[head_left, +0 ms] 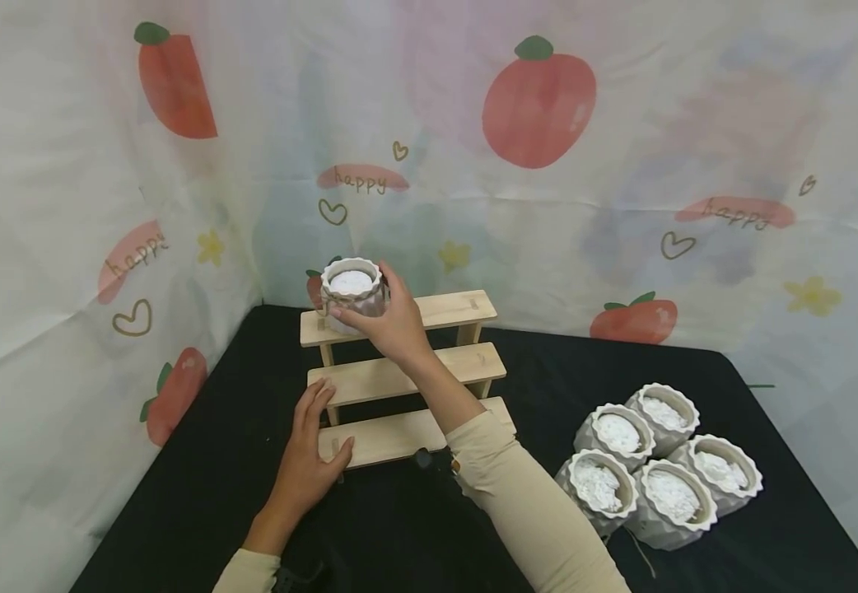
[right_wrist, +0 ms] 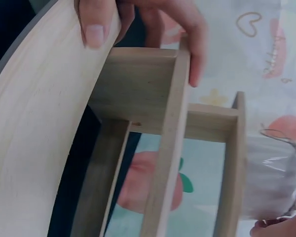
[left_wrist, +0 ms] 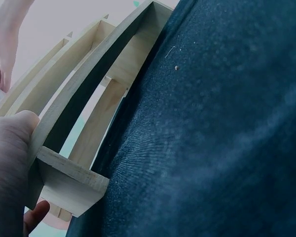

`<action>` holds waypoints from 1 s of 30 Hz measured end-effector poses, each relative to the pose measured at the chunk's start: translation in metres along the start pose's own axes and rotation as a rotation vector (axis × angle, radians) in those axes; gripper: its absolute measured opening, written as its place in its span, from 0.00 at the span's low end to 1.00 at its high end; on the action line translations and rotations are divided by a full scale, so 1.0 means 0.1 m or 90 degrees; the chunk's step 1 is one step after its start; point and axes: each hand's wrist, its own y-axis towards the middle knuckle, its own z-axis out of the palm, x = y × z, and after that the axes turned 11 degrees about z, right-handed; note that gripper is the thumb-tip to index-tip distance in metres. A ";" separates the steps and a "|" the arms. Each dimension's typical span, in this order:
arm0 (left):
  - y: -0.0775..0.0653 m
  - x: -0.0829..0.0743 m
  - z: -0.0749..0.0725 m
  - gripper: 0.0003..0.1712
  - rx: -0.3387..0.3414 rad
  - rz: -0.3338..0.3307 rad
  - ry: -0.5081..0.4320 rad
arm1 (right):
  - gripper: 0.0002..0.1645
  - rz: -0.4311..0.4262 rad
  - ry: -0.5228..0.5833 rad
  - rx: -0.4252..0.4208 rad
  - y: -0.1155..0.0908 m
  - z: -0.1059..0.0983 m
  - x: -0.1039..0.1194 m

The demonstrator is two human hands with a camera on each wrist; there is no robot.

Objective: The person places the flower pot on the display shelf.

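Note:
A grey-white pot (head_left: 364,304) with a scalloped rim and white filling sits upright at the left end of the top step of a three-step wooden stand (head_left: 392,380). My right hand (head_left: 398,323) grips this pot from its right side, thumb in front. A twine tie shows around the pot (right_wrist: 271,180) in the right wrist view. My left hand (head_left: 312,457) holds the stand's left end, its thumb on the lowest step and its fingers at the middle one. In the left wrist view, the left thumb (left_wrist: 24,121) lies against a board's edge.
Several similar pots (head_left: 672,494) with white filling stand grouped on the black cloth (head_left: 199,494) to the right. A loose string trails from one of them. Behind the table hangs a printed curtain (head_left: 429,99) with fruit, hearts and lettering.

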 end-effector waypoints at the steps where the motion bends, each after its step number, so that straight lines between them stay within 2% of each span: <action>1: 0.00 -0.01 0.00 0.54 0.000 -0.002 0.001 | 0.62 -0.002 0.002 0.000 -0.03 -0.02 0.01; 7: 0.00 -0.03 0.01 0.55 -0.008 0.002 0.006 | 0.55 -0.020 0.024 0.015 -0.18 -0.18 0.03; 16: -0.02 -0.03 0.00 0.54 -0.007 0.000 0.015 | 0.46 -0.056 -0.027 0.012 -0.52 -0.47 0.07; 23: 0.00 -0.05 0.00 0.54 0.001 -0.011 0.007 | 0.40 -0.023 -0.050 0.007 -0.84 -0.71 -0.04; 30: -0.01 -0.07 0.00 0.55 -0.014 0.004 0.011 | 0.32 0.006 -0.039 0.015 -1.05 -0.97 -0.10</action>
